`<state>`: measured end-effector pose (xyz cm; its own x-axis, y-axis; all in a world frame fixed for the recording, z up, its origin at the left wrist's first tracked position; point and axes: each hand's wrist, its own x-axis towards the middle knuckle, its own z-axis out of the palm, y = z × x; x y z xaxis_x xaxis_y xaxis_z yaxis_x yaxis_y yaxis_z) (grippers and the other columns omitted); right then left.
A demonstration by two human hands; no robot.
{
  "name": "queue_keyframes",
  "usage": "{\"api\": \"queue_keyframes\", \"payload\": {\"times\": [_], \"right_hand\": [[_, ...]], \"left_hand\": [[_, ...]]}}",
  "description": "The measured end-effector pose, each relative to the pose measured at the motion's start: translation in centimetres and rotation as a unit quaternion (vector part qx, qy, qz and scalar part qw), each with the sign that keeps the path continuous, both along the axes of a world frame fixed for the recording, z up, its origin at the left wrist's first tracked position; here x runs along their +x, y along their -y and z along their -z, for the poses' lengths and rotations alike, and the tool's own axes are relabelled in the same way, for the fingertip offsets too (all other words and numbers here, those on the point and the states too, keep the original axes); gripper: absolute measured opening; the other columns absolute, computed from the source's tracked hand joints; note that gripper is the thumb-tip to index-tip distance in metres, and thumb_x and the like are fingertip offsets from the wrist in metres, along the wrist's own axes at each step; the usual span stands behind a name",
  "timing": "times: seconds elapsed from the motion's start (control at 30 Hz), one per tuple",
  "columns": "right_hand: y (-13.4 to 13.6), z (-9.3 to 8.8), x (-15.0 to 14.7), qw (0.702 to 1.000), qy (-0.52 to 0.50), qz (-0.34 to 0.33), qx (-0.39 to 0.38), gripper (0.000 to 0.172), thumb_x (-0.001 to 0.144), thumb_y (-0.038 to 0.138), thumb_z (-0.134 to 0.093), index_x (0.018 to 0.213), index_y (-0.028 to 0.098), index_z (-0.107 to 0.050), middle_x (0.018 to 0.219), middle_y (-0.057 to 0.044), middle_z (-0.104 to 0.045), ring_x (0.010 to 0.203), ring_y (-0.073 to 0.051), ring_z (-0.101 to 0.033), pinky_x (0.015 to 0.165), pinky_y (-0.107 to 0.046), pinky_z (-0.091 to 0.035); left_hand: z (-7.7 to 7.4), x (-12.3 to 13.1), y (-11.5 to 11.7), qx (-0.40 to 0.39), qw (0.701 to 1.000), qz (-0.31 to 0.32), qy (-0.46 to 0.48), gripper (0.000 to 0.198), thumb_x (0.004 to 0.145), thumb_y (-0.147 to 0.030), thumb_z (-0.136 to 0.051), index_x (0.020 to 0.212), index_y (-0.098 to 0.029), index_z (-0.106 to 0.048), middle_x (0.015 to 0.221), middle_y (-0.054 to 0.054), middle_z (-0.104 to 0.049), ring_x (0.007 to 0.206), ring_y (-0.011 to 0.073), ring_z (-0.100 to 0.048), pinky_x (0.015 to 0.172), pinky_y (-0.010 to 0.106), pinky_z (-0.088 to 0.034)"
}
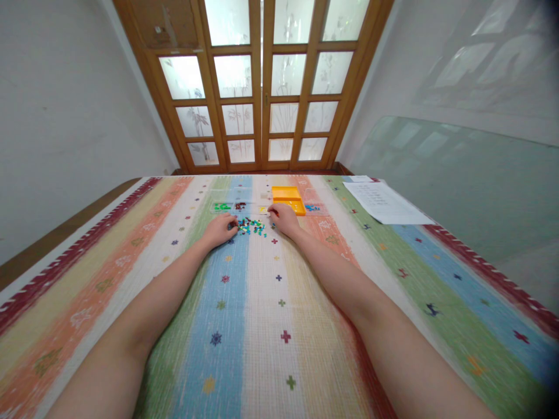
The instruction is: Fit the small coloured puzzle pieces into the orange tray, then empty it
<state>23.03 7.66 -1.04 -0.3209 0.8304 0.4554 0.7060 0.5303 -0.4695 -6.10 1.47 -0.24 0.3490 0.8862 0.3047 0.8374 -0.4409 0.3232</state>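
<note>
A loose pile of small mixed-colour pieces (252,227), blue, green, white and dark, lies on the striped cloth between my hands. My left hand (220,230) rests at the pile's left edge, its fingers curled together by the pieces; what they hold, if anything, is too small to see. Farther right, my right hand (283,218) is closed with fingertips pinched beside some yellow pieces (262,209); its grip contents cannot be made out. Behind the pile, clear boxes hold green pieces (222,206), dark red pieces (240,206) and blue pieces (312,208). An open orange box (286,192) stands just behind my right hand.
White printed paper sheets (386,202) lie at the table's right side. The striped tablecloth (266,349) covers the table. Beyond its far edge stand wooden doors (267,81) with glass panes. A glass panel (458,174) leans along the right wall.
</note>
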Motion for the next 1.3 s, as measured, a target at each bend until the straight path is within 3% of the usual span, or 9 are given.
{"api": "queue_keyframes", "payload": {"times": [0.47, 0.93, 1.17, 1.3], "right_hand": [[0.07, -0.03, 0.06, 1.000, -0.001, -0.001, 0.009, 0.023, 0.094, 0.015, -0.059, 0.105, 0.020, -0.078, 0.108, -0.007, -0.078, 0.101, -0.023, -0.068, 0.094, -0.033, -0.048], [-0.07, 0.02, 0.00, 1.000, 0.001, 0.003, -0.003, 0.023, 0.095, 0.016, -0.059, 0.106, 0.022, -0.078, 0.109, -0.007, -0.078, 0.103, -0.023, -0.068, 0.095, -0.034, -0.049], [-0.08, 0.11, -0.01, 1.000, 0.000, 0.002, -0.003, 0.024, 0.095, 0.016, -0.058, 0.107, 0.021, -0.078, 0.110, -0.008, -0.078, 0.104, -0.023, -0.068, 0.096, -0.035, -0.049], [-0.02, 0.05, -0.04, 1.000, 0.000, 0.002, -0.002, 0.023, 0.095, 0.016, -0.058, 0.106, 0.021, -0.078, 0.109, -0.008, -0.078, 0.103, -0.023, -0.069, 0.096, -0.034, -0.048]], "left_hand": [[-0.31, 0.40, 0.35, 0.004, 1.000, 0.022, -0.005, 0.020, 0.092, -0.030, -0.060, 0.103, -0.022, -0.075, 0.097, 0.007, -0.069, 0.094, 0.0237, -0.064, 0.089, 0.036, -0.050], [-0.44, 0.59, 0.38, -0.002, 0.999, 0.032, 0.005, 0.014, 0.089, -0.025, -0.060, 0.094, -0.021, -0.072, 0.096, 0.007, -0.070, 0.091, 0.0227, -0.064, 0.085, 0.034, -0.050], [-0.56, 0.72, 0.62, 0.005, 0.999, -0.037, 0.035, 0.011, 0.085, -0.023, -0.061, 0.092, -0.022, -0.069, 0.082, 0.003, -0.070, 0.077, 0.0212, -0.064, 0.075, 0.033, -0.048], [-0.78, 0.62, 0.64, 0.001, 0.996, -0.062, 0.071, 0.011, 0.084, -0.021, -0.058, 0.090, -0.022, -0.067, 0.086, 0.002, -0.072, 0.077, 0.0199, -0.063, 0.074, 0.032, -0.047]]}}
